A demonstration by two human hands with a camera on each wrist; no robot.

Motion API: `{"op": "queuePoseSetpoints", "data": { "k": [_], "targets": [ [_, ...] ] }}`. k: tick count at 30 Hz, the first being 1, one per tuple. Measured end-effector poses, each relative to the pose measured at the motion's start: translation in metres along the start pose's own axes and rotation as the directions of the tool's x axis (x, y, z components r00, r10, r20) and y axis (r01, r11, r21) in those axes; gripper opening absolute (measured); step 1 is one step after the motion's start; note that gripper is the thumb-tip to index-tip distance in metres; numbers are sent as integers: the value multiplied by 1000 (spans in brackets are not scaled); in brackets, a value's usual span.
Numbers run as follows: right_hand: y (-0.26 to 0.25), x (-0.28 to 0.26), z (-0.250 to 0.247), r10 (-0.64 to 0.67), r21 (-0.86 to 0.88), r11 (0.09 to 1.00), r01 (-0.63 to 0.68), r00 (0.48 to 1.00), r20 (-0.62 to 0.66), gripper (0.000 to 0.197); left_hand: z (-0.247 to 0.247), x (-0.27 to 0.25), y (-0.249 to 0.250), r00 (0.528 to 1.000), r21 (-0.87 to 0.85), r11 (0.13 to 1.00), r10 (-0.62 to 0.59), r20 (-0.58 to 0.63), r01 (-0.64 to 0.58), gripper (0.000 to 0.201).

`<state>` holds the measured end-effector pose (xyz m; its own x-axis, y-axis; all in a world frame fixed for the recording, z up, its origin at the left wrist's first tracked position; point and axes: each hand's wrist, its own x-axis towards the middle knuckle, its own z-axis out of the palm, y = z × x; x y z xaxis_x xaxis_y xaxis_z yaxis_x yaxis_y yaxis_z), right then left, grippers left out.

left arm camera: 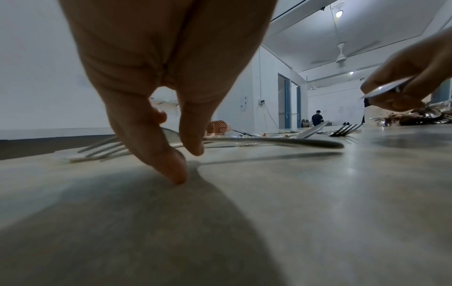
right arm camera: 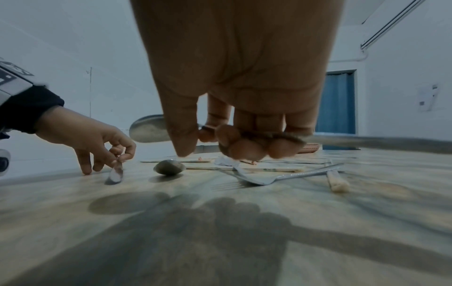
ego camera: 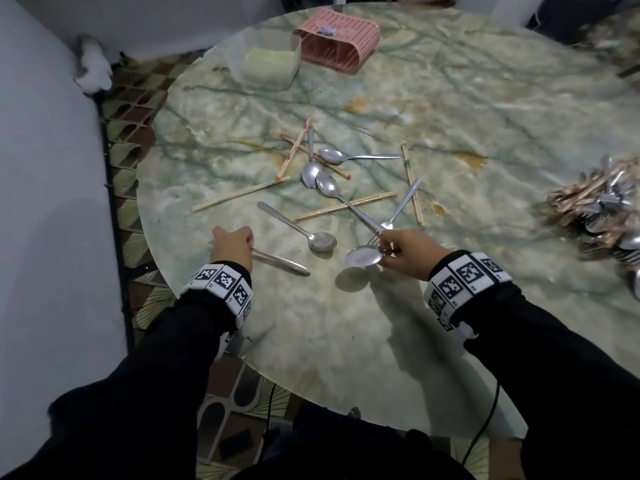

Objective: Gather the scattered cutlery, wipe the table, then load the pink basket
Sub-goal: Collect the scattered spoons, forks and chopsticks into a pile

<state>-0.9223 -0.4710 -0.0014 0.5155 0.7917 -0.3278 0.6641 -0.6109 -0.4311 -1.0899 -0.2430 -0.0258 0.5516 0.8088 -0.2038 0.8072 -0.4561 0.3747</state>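
Lower centre of frame: right hand (ego camera: pixel 403 250) clamped on spoon (ego camera: pixel 358 257), left hand (ego camera: pixel 231 245) pinching fork (left arm camera: pixel 244 142); thin handle may slip.

Round green marble table (ego camera: pixel 398 323), stained in spots. On it: scattered spoons (ego camera: pixel 322 241), a fork (ego camera: pixel 401 209) and chopsticks (ego camera: pixel 346 206) mid-table; a pink basket (ego camera: pixel 337 39) on its side beside a clear tub (ego camera: pixel 266 60) at the far edge. Cutlery heap (ego camera: pixel 602 213) at right.
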Motion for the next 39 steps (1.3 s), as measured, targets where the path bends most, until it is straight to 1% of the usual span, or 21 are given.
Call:
{"op": "queuePoseSetpoints", "data": {
  "k": [5, 7, 10, 12, 14, 15, 17, 18, 20, 21, 22, 23, 25, 26, 28, 30, 33, 34, 36, 39],
  "targets": [
    [-1, -3, -6, 14, 62, 998, -10, 998, -68, 28, -3, 3, 1, 992, -7, 994, 107, -61, -108, 10],
    [-2, -4, -7, 8, 69, 998, -3, 997, -71, 26, -3, 6, 2, 982, -17, 986, 165, -89, -167, 7],
    [-5, -5, -7, 1, 99, 995, 5, 998, -60, 17, -7, 7, 6, 962, -44, 965, 253, -103, -258, 10],
    [-6, -5, -6, 9, 138, 990, 0, 998, -64, 19, -9, 9, 8, 945, -27, 948, 314, -90, -317, 9],
    [-8, -6, -6, 18, 162, 987, -8, 998, -65, 18, -14, 13, 11, 953, -73, 951, 296, -62, -301, 11],
    [-9, -6, -6, 20, 168, 986, -10, 998, -62, 16, -14, 16, 12, 955, -68, 953, 293, -43, -296, 12],
    [-11, -7, -6, 24, 189, 982, -12, 998, -59, 18, -16, 18, 14, 935, 1, 936, 353, -29, -353, 16],
    [-12, -7, -6, 28, 204, 979, -16, 998, -60, 22, -14, 18, 13, 916, 26, 916, 402, -18, -401, 15],
    [-12, -7, -5, 33, 226, 974, -19, 998, -60, 30, -13, 16, 15, 889, 5, 889, 458, 25, -458, 9],
    [-11, -6, -5, 36, 230, 973, -22, 998, -55, 28, -10, 16, 16, 878, -15, 880, 475, 48, -475, 10],
    [-10, -5, -4, 47, 229, 973, -35, 998, -46, 23, -5, 17, 18, 877, -39, 880, 475, 73, -474, 12],
    [-8, -3, -5, 55, 218, 975, -45, 998, -39, 18, 0, 18, 21, 879, -69, 885, 466, 99, -461, 13],
    [-3, 3, -6, 68, 171, 983, -62, 997, -30, 19, 6, 19, 26, 890, -135, 900, 432, 149, -414, 14],
    [0, 5, -8, 78, 150, 986, -73, 997, -26, 19, 9, 20, 28, 885, -129, 901, 432, 172, -414, 14],
    [8, 9, -13, 109, 137, 985, -103, 993, -40, 14, 13, 21, 32, 857, -71, 883, 468, 213, -465, 13],
    [18, 14, -19, 154, 143, 980, -141, 985, -82, 10, 13, 23, 34, 831, -31, 856, 509, 226, -516, 12],
    [29, 27, -28, 194, 109, 978, -177, 967, -166, 26, 14, 28, 37, 798, -28, 824, 555, 237, -565, 18],
    [30, 33, -31, 200, 87, 978, -187, 964, -174, 31, 15, 30, 38, 773, -12, 799, 585, 244, -601, 19],
    [30, 44, -35, 211, 36, 977, -208, 968, -138, 38, 14, 32, 41, 729, 15, 758, 622, 284, -652, 20],
    [30, 59, -36, 205, -81, 975, -208, 977, -52, 41, 14, 36, 45, 719, 43, 737, 641, 270, -674, 24]
  ]
}}
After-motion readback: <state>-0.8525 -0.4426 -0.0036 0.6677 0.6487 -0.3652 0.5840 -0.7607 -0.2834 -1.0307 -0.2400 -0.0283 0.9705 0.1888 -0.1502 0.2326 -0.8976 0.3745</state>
